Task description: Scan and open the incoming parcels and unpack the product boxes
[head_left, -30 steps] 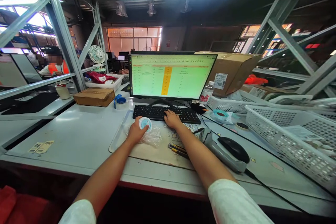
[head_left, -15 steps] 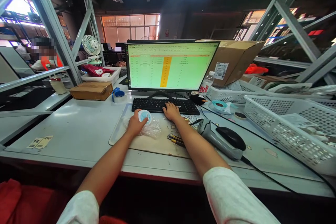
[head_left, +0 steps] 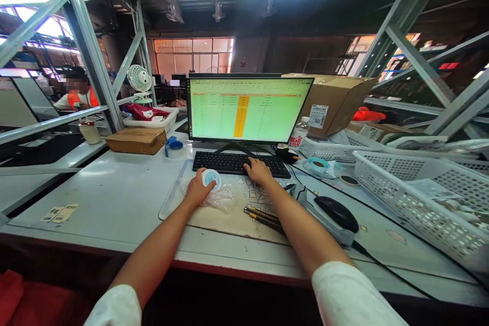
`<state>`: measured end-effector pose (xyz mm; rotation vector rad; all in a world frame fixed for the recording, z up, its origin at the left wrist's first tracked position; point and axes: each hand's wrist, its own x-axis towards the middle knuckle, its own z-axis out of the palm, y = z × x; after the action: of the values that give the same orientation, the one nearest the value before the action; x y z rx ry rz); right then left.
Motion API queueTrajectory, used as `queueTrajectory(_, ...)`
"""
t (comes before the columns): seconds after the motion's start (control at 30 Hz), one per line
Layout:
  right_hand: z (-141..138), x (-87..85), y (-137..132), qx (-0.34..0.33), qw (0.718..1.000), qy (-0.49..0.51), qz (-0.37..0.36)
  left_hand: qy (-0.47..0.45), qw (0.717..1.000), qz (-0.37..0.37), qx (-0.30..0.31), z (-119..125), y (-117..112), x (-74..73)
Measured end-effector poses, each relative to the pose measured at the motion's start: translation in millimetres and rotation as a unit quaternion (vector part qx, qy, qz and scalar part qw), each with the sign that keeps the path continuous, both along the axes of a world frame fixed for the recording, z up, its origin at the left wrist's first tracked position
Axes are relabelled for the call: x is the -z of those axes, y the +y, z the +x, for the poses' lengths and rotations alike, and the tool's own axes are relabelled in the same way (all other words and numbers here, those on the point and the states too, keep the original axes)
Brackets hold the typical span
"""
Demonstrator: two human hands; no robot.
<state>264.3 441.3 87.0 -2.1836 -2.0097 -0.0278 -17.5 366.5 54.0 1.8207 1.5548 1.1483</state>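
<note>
My left hand (head_left: pixel 198 189) grips a small round container (head_left: pixel 211 178) with a white and pale-blue labelled lid, its face turned up toward me. Crumpled bubble wrap (head_left: pixel 219 198) lies under and beside that hand on the desk mat (head_left: pixel 214 221). My right hand (head_left: pixel 260 170) rests with fingers stretched over the right-middle keys of a black keyboard (head_left: pixel 217 161). Behind the keyboard a monitor (head_left: pixel 217 117) shows a spreadsheet with one orange column. Several pens or cutters (head_left: pixel 263 216) lie close to my right forearm.
Right of my forearm sit a grey scanner (head_left: pixel 336 232) and a black mouse (head_left: pixel 336 212). White plastic baskets (head_left: pixel 412 204) and a cardboard box (head_left: pixel 336 102) stand at the right. A flat brown box (head_left: pixel 136 141) and blue tape (head_left: pixel 174 145) are left. A person (head_left: pixel 78 92) sits beyond the frame.
My right hand has shifted slightly rightward along the keyboard. My left hand still holds the round container. The camera view has tilted up a little.
</note>
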Motion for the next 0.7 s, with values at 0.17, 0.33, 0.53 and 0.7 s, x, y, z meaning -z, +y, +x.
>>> queueTrajectory(0.17, 9.8, 15.1, -33.6, 0.024, 1.0, -0.011, 0.014, -0.002, 1.0, 0.001, 0.0, 0.4, -0.1, 0.7)
queueTrajectory(0.33, 10.9, 21.5, -46.2, 0.041, 0.998, -0.015, 0.039, -0.004, 1.0, 0.006, 0.006, 0.5, -2.7, -0.6)
queueTrajectory(0.53, 12.6, 17.0, -46.5, 0.03, 0.998, -0.019, 0.048, -0.006, 1.0, 0.012, 0.004, 0.1, -3.6, -0.9)
queueTrajectory(0.7, 11.8, 17.9, -44.5, 0.028, 0.998, -0.018, 0.046, -0.008, 1.0, 0.004, 0.008, -0.9, -4.3, -1.0)
